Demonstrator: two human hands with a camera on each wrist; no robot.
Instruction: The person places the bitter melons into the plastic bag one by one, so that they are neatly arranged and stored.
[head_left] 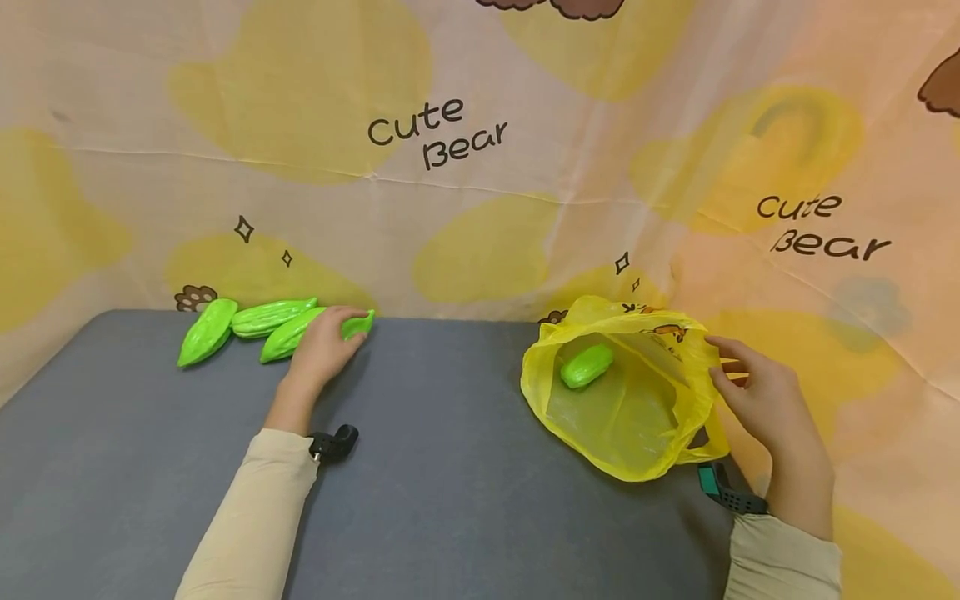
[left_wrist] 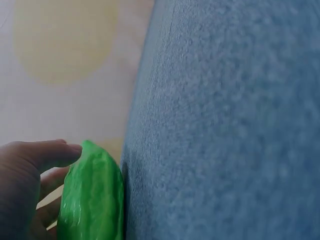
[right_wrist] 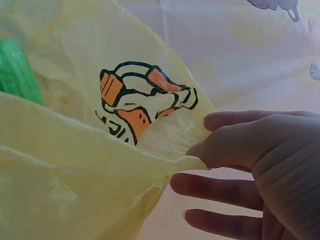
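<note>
My left hand (head_left: 327, 342) is over the rightmost green bitter melon (head_left: 358, 323) near the back edge of the table. In the left wrist view, the thumb lies at the tip of that ribbed melon (left_wrist: 92, 195). The other fingers pass behind it, their tips hidden. Three more bitter melons (head_left: 207, 333) lie just left of the hand, close together. On the right, a yellow plastic bag (head_left: 622, 467) lies with its mouth facing me. My right hand (head_left: 765, 396) pinches the bag's rim between thumb and index finger. One bitter melon (head_left: 587, 367) is inside the bag.
The grey tabletop (head_left: 435, 467) stretches between the melons and the bag. Behind and to the right hangs a printed cloth (head_left: 465, 250) with "Cute Bear" lettering. A dark band (head_left: 335, 443) circles the left wrist, another band (head_left: 731, 492) the right.
</note>
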